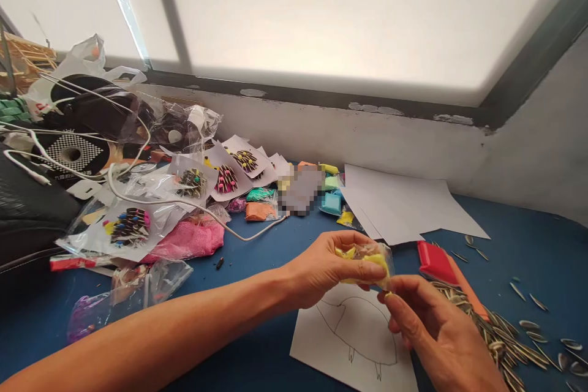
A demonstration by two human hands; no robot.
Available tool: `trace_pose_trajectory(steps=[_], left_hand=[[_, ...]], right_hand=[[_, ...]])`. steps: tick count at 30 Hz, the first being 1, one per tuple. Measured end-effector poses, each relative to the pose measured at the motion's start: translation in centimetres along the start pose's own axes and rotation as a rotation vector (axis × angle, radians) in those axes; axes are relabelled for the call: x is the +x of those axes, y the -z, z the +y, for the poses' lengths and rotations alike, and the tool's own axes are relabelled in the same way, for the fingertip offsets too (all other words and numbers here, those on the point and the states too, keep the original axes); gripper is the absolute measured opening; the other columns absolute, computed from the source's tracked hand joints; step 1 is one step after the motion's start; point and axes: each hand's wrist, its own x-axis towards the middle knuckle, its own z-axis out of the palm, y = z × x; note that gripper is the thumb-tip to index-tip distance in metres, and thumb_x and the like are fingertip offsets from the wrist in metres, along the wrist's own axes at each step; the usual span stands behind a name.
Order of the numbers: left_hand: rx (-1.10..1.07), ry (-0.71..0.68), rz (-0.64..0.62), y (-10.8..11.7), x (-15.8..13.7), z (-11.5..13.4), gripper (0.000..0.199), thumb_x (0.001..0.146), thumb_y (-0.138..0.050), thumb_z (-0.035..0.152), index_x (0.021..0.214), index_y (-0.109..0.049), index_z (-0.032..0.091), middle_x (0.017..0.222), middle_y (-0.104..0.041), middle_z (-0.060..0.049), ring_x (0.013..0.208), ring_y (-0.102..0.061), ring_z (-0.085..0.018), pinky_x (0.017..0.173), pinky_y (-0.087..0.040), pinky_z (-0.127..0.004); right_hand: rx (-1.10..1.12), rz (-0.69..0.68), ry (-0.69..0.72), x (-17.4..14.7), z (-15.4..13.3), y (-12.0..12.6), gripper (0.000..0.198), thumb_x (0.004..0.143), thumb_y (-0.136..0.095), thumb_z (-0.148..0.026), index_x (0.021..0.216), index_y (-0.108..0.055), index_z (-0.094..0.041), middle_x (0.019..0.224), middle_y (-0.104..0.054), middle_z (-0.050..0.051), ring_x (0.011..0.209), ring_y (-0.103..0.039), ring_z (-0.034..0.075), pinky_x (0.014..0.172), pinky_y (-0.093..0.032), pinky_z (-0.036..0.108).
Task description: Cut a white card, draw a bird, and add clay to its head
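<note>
My left hand (337, 263) is closed around a clear plastic bag of yellow modelling clay (376, 262), held above the drawing. Against the bag's right edge, my right hand (422, 315) pinches thumb and forefinger together, and a small yellow bit (389, 295) of the clay shows at the fingertips. Under both hands lies a white sheet (316, 343) with a pencil outline of a rounded, bird-like body on two short legs; my hands cover its upper part. Striped sunflower seeds (505, 337) are heaped beside my right hand, partly behind it.
Red (434, 262) and orange clay packs lie by the seeds. Blank paper (404, 202) is stacked by the wall. Further left are several clay packets (261, 211), finished seed-and-clay pictures (225, 179), a pink cloth (193, 239), a white cable (184, 201) and a black bag (32, 208).
</note>
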Motion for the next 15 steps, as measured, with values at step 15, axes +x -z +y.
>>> trace_pose_trajectory(steps=[15], left_hand=[[0.193, 0.029, 0.023, 0.2, -0.1, 1.2, 0.050, 0.059, -0.083, 0.056, 0.072, -0.061, 0.013, 0.066, -0.060, 0.000, 0.056, -0.052, -0.008, 0.053, -0.038, -0.022]], right_hand=[[-0.121, -0.123, 0.109, -0.5, -1.7, 0.1, 0.050, 0.094, -0.040, -0.057, 0.058, -0.054, -0.023, 0.056, -0.057, -0.002, 0.051, -0.054, 0.012, 0.049, -0.044, 0.019]])
